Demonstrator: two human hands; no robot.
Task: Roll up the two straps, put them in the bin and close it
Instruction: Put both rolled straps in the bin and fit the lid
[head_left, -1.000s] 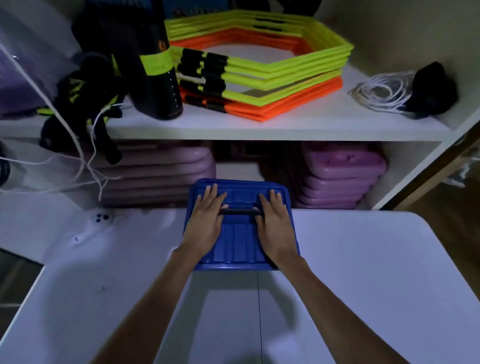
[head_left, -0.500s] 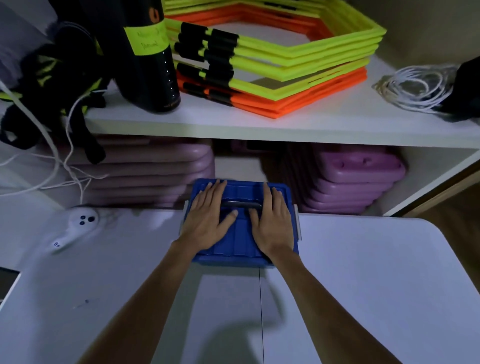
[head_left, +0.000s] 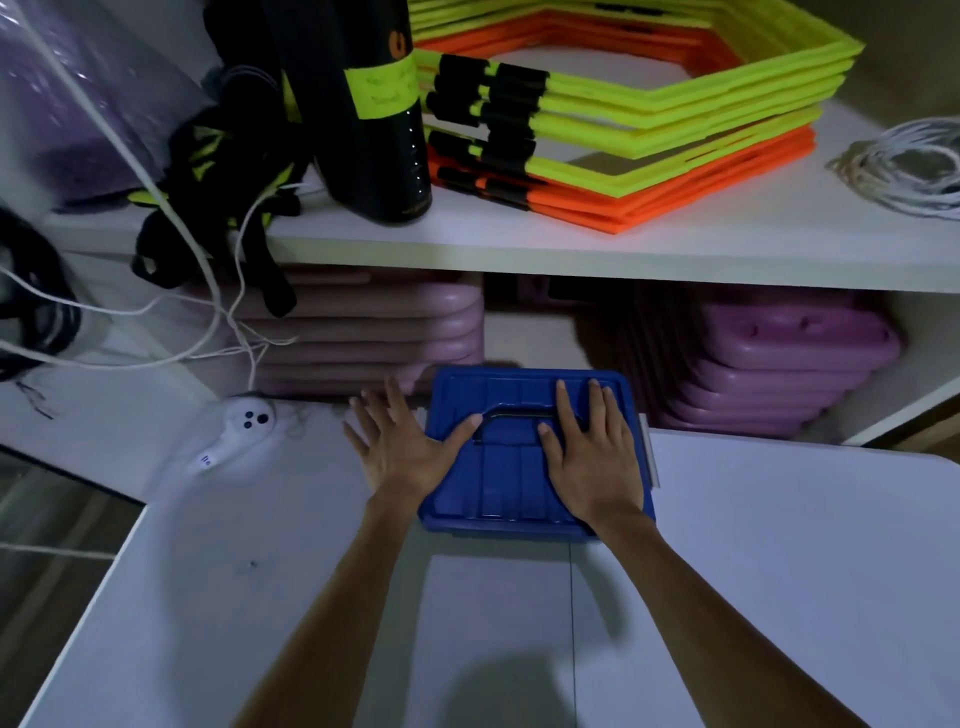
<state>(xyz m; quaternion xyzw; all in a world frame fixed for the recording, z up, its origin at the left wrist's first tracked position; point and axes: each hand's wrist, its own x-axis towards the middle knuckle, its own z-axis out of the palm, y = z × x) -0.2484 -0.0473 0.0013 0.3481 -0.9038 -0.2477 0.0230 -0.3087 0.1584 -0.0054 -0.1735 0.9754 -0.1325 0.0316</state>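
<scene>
A bin with a blue lid (head_left: 509, 483) stands on the white table (head_left: 779, 571) at its far edge, in front of the shelf unit. The lid lies flat on the bin, and its dark handle sits folded down in the middle. My right hand (head_left: 592, 457) rests flat on the right half of the lid, fingers apart. My left hand (head_left: 400, 447) is spread over the lid's left edge, with the thumb on the lid and the fingers out past it. No straps are visible; the bin's inside is hidden.
A white controller (head_left: 234, 431) lies on the table to the left, under loose white cords (head_left: 223, 312). Purple stacked steps (head_left: 769, 374) fill the lower shelf behind the bin. Above are a black bottle (head_left: 374, 130), yellow and orange hexagon rings (head_left: 623, 130) and a white cable coil (head_left: 904, 166).
My left hand has slid left off the middle of the lid to its left edge. The right hand stays flat on the lid. The camera has moved closer.
</scene>
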